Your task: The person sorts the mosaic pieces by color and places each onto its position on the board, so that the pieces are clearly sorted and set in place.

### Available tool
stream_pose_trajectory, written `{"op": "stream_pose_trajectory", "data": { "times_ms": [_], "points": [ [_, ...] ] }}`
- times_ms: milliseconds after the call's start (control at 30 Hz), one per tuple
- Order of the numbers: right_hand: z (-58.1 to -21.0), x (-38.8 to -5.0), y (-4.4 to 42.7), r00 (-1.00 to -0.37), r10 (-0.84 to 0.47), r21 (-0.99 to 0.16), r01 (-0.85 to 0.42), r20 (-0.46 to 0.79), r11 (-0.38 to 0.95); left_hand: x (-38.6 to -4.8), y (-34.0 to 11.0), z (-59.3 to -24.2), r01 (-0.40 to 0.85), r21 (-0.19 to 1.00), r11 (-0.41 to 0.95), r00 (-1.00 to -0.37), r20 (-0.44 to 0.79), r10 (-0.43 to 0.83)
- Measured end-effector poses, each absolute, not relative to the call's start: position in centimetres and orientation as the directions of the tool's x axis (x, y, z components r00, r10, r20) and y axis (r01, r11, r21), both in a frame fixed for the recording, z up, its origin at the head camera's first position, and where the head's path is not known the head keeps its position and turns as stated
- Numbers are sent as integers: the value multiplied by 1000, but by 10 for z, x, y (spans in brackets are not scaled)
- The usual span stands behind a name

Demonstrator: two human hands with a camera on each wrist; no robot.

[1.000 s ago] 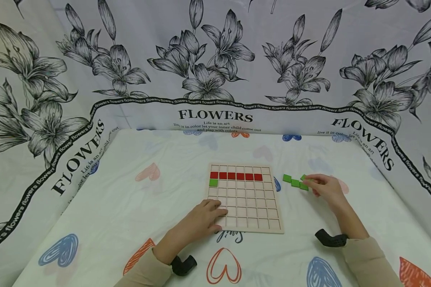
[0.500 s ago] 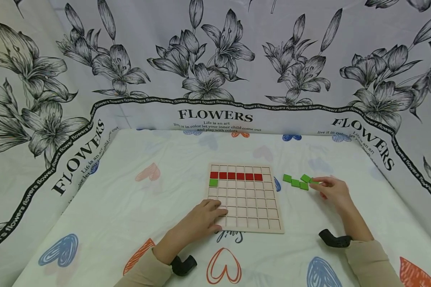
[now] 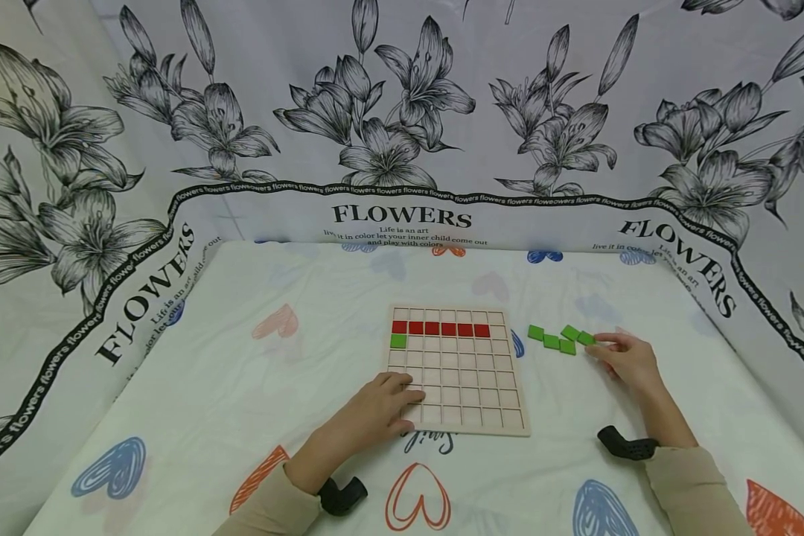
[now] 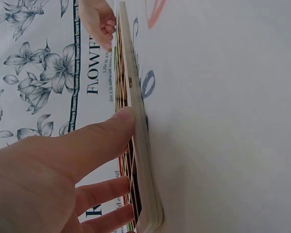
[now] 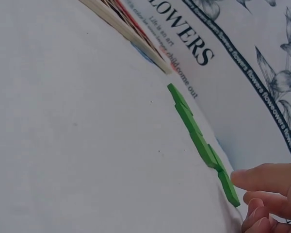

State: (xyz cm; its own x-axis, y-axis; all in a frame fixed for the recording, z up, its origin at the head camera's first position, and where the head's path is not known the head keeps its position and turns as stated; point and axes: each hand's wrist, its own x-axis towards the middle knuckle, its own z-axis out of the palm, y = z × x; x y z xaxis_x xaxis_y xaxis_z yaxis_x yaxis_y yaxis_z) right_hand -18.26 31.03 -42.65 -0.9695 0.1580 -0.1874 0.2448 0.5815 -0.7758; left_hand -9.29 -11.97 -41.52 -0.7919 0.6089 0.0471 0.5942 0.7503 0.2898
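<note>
A light wooden grid board (image 3: pixel 458 417) lies flat on the cloth, with a row of several red tiles (image 3: pixel 432 328) and one green tile (image 3: pixel 398 341) in its squares. My left hand (image 3: pixel 371 413) rests on the board's near left side, its fingers spread. The left wrist view shows that thumb (image 4: pixel 99 141) lying against the board's edge. Right of the board lie several loose green tiles (image 3: pixel 551 342) in a cluster. My right hand (image 3: pixel 630 362) is at the rightmost loose tile (image 3: pixel 586 338); in the right wrist view a fingertip (image 5: pixel 238 177) meets or almost meets that tile.
A white cloth (image 3: pixel 321 298) printed with hearts covers the table. Behind it hangs a white curtain (image 3: pixel 241 208) with flower drawings. Black bands (image 3: pixel 626 444) stick out at both wrists, by the beige sleeves.
My right hand has moved a green tile rightward from the cluster's upper part and set it down at the right end, uncovering another tile. The left hand stays put.
</note>
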Motion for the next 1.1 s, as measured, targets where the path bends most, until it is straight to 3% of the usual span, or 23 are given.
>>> {"op": "stream_pose_trajectory", "data": {
  "times_ms": [400, 1100],
  "points": [
    [-436, -188, 315, -954, 214, -759, 297, -210, 580, -92, -119, -413, 594, 290, 750, -791, 44, 610],
    [-436, -187, 310, -957, 237, -753, 280, -168, 596, -91, -120, -412, 594, 277, 755, -794, 53, 606]
  ]
}}
